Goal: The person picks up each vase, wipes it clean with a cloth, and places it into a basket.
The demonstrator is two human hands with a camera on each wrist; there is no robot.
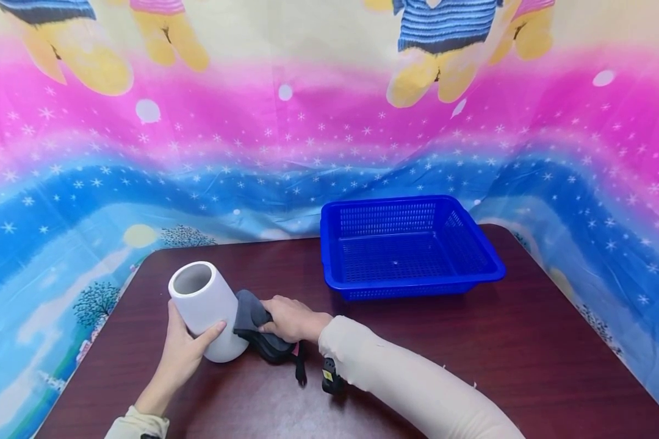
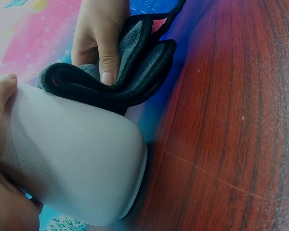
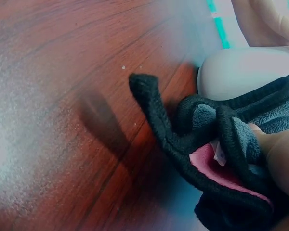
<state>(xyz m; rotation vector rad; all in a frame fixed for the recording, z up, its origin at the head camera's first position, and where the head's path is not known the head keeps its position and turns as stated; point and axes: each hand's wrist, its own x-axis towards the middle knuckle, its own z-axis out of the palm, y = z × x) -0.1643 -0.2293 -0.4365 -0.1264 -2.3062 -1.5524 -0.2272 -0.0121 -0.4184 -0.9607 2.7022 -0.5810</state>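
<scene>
A white vase with a round open mouth leans toward the left above the table, its mouth facing up. My left hand grips its side, thumb across the front and fingers behind. In my right hand is a bunched, folded grey cleaning cloth with black edging, pressed against the vase's right side. The right wrist view shows a pink patch on the cloth and a black loop hanging from it. The left wrist view shows the vase's rounded base close to the tabletop; whether it touches cannot be told.
A blue plastic basket with mesh sides stands at the back right of the dark red-brown wooden table. Behind the table hangs a patterned cloth backdrop in pink, blue and cream.
</scene>
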